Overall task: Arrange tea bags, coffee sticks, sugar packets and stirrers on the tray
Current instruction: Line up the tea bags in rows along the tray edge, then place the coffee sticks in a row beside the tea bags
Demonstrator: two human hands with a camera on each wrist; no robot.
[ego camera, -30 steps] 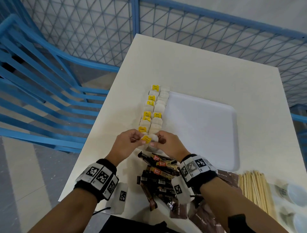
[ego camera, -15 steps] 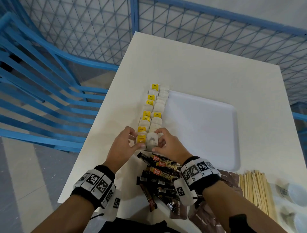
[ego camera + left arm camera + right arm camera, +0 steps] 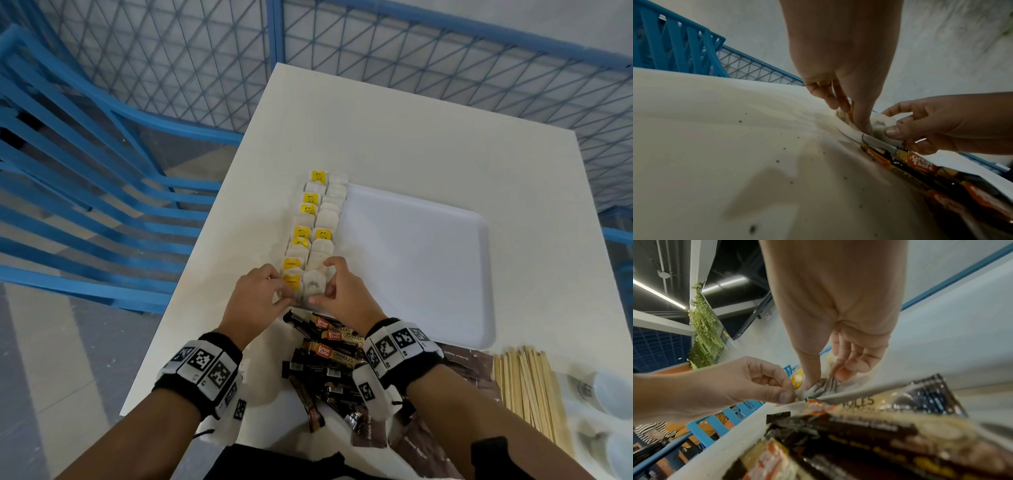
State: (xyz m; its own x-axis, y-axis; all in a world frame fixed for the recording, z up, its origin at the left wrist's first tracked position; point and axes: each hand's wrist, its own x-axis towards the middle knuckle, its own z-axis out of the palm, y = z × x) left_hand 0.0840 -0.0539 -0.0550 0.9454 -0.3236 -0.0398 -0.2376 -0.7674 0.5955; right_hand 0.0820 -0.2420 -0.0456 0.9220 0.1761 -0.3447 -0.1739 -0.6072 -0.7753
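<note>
A white tray (image 3: 414, 263) lies mid-table. Two columns of tea bags (image 3: 317, 219), some with yellow tags, run along its left edge; whether they lie on the rim or on the table I cannot tell. Both hands meet at the nearest tea bag (image 3: 313, 286) (image 3: 878, 124) (image 3: 818, 388), which lies flat at the near end of the right column. My left hand (image 3: 286, 291) (image 3: 855, 120) (image 3: 786, 392) pinches its left edge by the yellow tag. My right hand (image 3: 323, 284) (image 3: 824, 376) (image 3: 898, 125) pinches its right side between thumb and fingers.
A pile of dark coffee sticks (image 3: 329, 363) lies just behind my wrists. Brown sugar packets (image 3: 469, 370) and a bundle of wooden stirrers (image 3: 527, 387) sit at the near right, with white cups (image 3: 609, 394) beyond them. Blue railings (image 3: 85, 205) flank the table's left edge.
Both hands moved forward and down with the tea bag. It went from being held up between the fingers to lying flat at the near end of the rows.
</note>
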